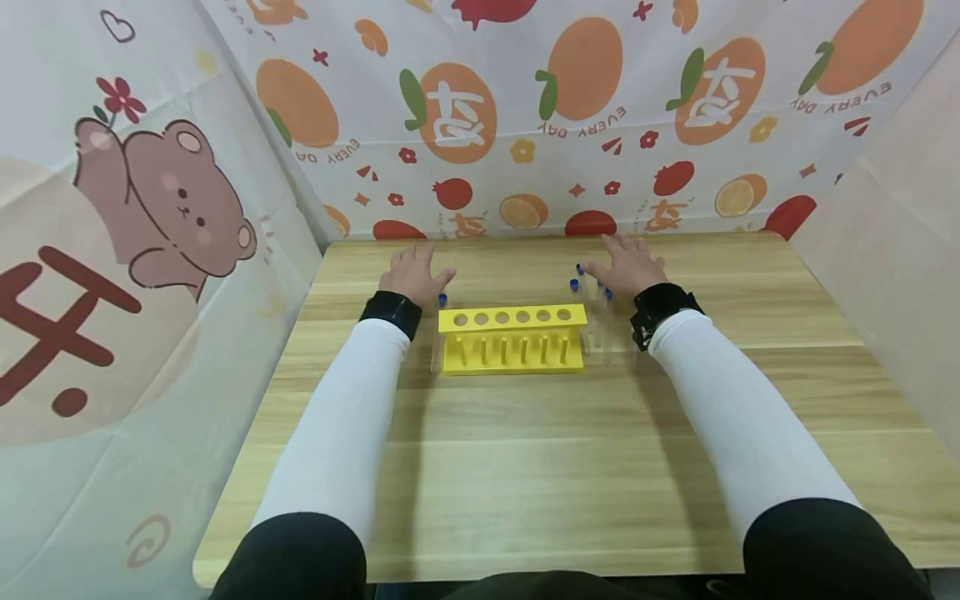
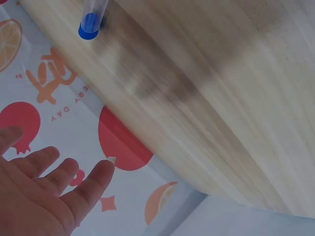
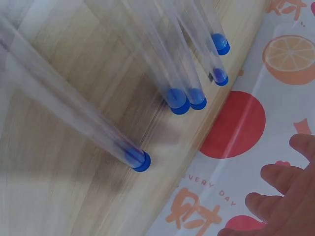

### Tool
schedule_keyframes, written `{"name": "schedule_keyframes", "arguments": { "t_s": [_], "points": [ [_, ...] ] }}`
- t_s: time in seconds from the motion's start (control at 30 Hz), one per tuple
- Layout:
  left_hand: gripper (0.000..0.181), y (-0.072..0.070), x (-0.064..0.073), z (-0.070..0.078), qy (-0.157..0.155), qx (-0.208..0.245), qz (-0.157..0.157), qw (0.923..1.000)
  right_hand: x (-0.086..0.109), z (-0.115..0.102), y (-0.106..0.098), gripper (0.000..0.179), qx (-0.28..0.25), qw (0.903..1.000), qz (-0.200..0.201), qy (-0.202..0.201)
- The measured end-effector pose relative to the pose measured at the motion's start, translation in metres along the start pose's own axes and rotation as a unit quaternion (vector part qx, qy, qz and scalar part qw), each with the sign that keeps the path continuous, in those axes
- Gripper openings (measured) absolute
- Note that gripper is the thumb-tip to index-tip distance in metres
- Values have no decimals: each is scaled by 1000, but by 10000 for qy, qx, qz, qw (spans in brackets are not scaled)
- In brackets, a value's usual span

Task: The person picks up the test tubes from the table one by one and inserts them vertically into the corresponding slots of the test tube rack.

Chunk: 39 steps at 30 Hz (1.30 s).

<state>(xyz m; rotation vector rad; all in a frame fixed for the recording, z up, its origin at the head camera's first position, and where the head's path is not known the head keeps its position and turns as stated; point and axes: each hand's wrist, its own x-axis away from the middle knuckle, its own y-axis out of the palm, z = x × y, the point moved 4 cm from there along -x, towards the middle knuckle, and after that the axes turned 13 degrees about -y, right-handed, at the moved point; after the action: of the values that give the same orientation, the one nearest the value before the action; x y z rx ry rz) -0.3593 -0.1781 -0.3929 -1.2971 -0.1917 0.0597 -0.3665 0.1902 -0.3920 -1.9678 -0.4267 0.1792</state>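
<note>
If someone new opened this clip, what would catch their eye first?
Probably the bright yellow rack, standing out near the middle of the wooden table. Next come the clear blue-capped tubes lying to its right, with a single tube along its left end. Beyond them, the left hand and right hand reach toward the fruit-printed backdrop, fingers spread.

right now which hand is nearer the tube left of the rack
Left: the left hand is just beyond the tube; the right hand is beyond and right of the rack.
</note>
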Motion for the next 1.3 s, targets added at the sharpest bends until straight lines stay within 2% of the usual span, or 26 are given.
{"name": "schedule_keyframes", "arguments": {
  "t_s": [0.27, 0.47, 0.67, 0.83, 1.03, 1.17, 1.3],
  "points": [
    [73, 6, 5, 0, -42, 118, -43, 9999, 3, -10, 5, 81, -48, 9989, 78, -463],
    [69, 11, 11, -2, -145, 151, -154, 9997, 11, -22, 12, 79, -550, 9944, 136, -897],
    [68, 19, 13, -8, -307, 282, -293, 9987, 22, -36, 20, 74, -1064, 9859, 273, -1262],
    [67, 29, 8, -14, -484, 366, -526, 9968, 31, -44, 28, 74, -1181, 9839, 327, -1304],
    [62, 38, 6, -18, -461, 423, -645, 9960, 38, -48, 37, 75, -1348, 9814, 390, -1313],
    [58, 43, 6, -20, -387, 358, -652, 9965, 44, -52, 39, 67, -1371, 9797, 468, -1384],
    [53, 48, 3, -23, -498, 479, -722, 9950, 50, -55, 41, 57, -1352, 9780, 571, -1480]
  ]
}}
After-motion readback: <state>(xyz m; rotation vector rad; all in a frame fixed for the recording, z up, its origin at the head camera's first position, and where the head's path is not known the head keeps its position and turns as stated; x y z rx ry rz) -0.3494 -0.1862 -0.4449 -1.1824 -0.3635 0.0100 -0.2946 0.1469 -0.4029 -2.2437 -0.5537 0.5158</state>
